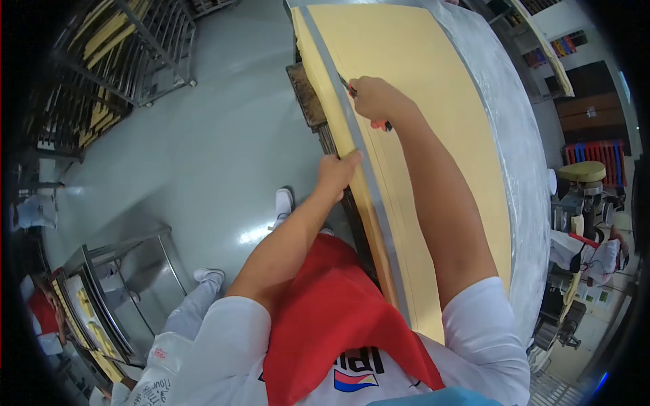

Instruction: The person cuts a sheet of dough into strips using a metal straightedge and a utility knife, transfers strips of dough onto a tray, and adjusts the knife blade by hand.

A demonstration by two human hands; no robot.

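A wide, pale yellow sheet (399,40) lies on a long table in front of me, and a grey straight strip (321,44) runs along its left side. My right hand (380,101) is closed around a utility knife (387,126) with a red and black handle. The knife's tip points at the strip's right edge; whether the blade is in the sheet I cannot tell. Nearer to me, my left hand (335,174) grips the table-side edge, thumb on the strip and fingers curled down over the side, partly hidden. Thin lines run along the sheet beside the strip.
Clear plastic film (504,122) covers the table's right side. A metal rack (135,54) with yellow pieces stands at upper left, a trolley (128,237) at lower left. Another person's leg and shoe (208,276) are close on my left. Machines (586,196) stand on the right.
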